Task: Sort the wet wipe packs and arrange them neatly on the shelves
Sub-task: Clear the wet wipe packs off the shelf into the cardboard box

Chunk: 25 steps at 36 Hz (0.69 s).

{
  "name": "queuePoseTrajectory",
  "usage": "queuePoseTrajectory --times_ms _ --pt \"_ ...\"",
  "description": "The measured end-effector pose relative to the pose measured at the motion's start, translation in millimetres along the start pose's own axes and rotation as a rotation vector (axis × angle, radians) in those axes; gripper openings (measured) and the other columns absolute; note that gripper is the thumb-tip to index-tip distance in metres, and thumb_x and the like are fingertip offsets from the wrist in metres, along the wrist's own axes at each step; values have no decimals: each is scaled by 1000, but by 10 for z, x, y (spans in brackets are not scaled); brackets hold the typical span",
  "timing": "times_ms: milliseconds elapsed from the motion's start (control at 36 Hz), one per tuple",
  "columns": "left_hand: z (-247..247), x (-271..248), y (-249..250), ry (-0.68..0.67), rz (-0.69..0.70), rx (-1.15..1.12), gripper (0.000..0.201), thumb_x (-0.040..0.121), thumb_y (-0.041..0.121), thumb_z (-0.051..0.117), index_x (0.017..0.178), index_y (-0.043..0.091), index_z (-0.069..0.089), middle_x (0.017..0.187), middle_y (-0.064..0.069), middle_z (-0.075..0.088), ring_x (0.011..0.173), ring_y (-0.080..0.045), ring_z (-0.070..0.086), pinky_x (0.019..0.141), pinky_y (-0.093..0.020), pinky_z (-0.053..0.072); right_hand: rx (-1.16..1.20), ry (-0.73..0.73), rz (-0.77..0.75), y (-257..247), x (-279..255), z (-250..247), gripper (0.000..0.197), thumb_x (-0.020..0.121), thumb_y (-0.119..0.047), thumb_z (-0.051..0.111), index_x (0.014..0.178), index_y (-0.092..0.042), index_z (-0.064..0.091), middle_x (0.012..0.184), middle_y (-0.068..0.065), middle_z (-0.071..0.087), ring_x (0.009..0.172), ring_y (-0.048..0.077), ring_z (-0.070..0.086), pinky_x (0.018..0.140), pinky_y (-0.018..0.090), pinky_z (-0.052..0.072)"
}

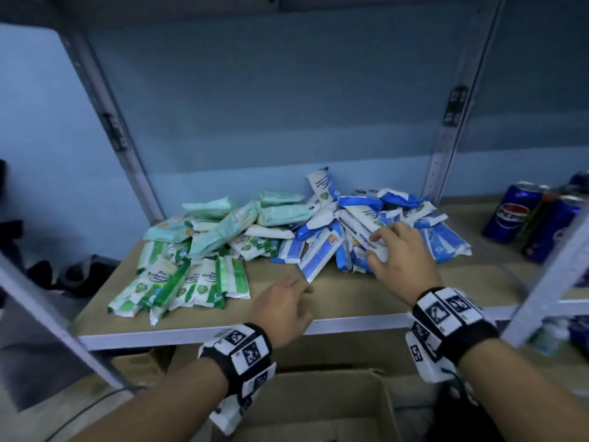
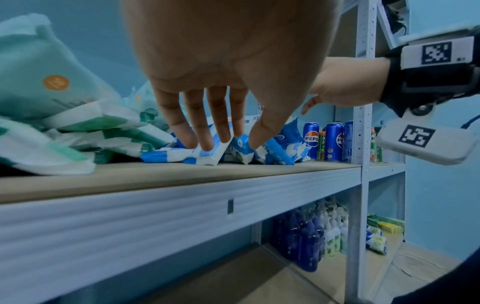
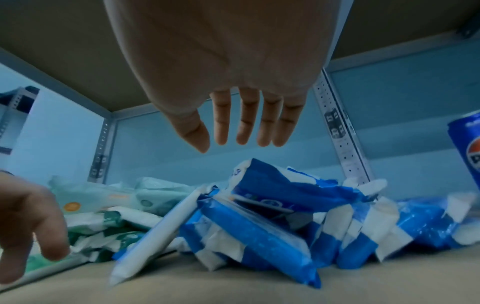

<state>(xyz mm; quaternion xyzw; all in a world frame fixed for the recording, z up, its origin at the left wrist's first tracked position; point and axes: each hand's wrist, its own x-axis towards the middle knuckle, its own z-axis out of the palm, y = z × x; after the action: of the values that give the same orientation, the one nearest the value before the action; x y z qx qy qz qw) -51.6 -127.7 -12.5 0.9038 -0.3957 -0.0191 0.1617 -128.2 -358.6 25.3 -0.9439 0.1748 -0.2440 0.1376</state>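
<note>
A heap of wet wipe packs lies on the tan shelf board [image 1: 350,295]. Green-and-white packs [image 1: 191,279] are at the front left, mint packs [image 1: 223,228] behind them, and blue-and-white packs [image 1: 322,253] on the right. My right hand [image 1: 379,247] is spread over the blue pile; in the right wrist view the right hand [image 3: 233,144] hovers just above the blue packs [image 3: 259,226] with straight fingers and holds nothing. My left hand [image 1: 296,298] hangs over the shelf's front edge, fingers relaxed and empty. In the left wrist view the left hand [image 2: 228,142] is in front of the blue packs [image 2: 207,154].
Pepsi cans [image 1: 510,215] stand on the adjoining shelf to the right, past a perforated metal upright [image 1: 446,138]. An open cardboard box [image 1: 318,403] sits below the shelf edge. Bottles [image 2: 306,236] fill the lower shelf. Bare board lies in front of the blue pile.
</note>
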Motion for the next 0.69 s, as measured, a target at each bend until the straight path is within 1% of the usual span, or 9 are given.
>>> queuePoseTrajectory --times_ms 56,111,167,222,278,389,528,611,694 --pt "0 130 58 -5 -17 -17 44 87 32 62 129 26 51 133 9 47 112 -15 53 84 -25 39 -76 -62 2 53 77 23 33 90 -43 64 115 -22 64 121 4 53 111 28 49 90 42 47" --pt "16 272 106 -6 -44 -53 48 88 33 62 133 25 47 135 8 44 112 -16 53 83 -26 42 -88 -155 41 114 136 65 33 91 -49 61 116 -26 63 122 2 55 111 27 52 85 40 49" --pt "44 420 141 10 -84 -88 54 88 33 64 136 24 43 138 5 41 119 -17 49 93 -30 43 -81 -209 66 189 174 103 27 91 -45 62 112 -28 63 119 1 60 107 27 56 81 37 49" --pt "70 575 174 42 -117 -122 61 86 34 67 139 21 40 142 0 40 128 -21 42 104 -33 38 -92 -217 69 248 200 126 24 91 -41 63 110 -28 63 116 2 62 104 26 58 79 35 47" --pt "79 717 215 64 -159 -152 67 86 35 69 142 17 37 144 -3 40 132 -23 40 107 -32 34 -126 -209 63 287 220 143 21 91 -36 62 110 -28 63 115 1 61 103 25 59 77 33 44" --pt "117 942 250 107 -235 -203 71 87 46 67 143 15 37 144 -8 44 130 -26 45 104 -34 39 -188 -206 70 351 254 164 15 90 -24 60 105 -27 61 110 0 61 97 25 60 76 33 47" --pt "214 1102 320 133 -280 -225 71 88 54 63 140 14 38 143 -6 45 128 -26 47 98 -34 42 -259 -228 69 445 238 186 20 86 -12 58 103 -24 59 109 4 60 90 30 61 72 36 53" --pt "267 1161 363 185 -321 -219 73 83 59 66 134 14 41 136 -5 47 122 -26 51 93 -35 45 -252 -228 56 475 218 198 23 86 -13 57 106 -25 59 115 2 59 91 30 61 74 36 53" --pt "309 1208 395 233 -369 -224 74 76 64 70 126 17 43 128 -2 50 115 -25 54 89 -37 48 -198 -241 33 495 175 190 27 86 -29 57 113 -28 59 121 -2 58 96 28 61 78 36 52"
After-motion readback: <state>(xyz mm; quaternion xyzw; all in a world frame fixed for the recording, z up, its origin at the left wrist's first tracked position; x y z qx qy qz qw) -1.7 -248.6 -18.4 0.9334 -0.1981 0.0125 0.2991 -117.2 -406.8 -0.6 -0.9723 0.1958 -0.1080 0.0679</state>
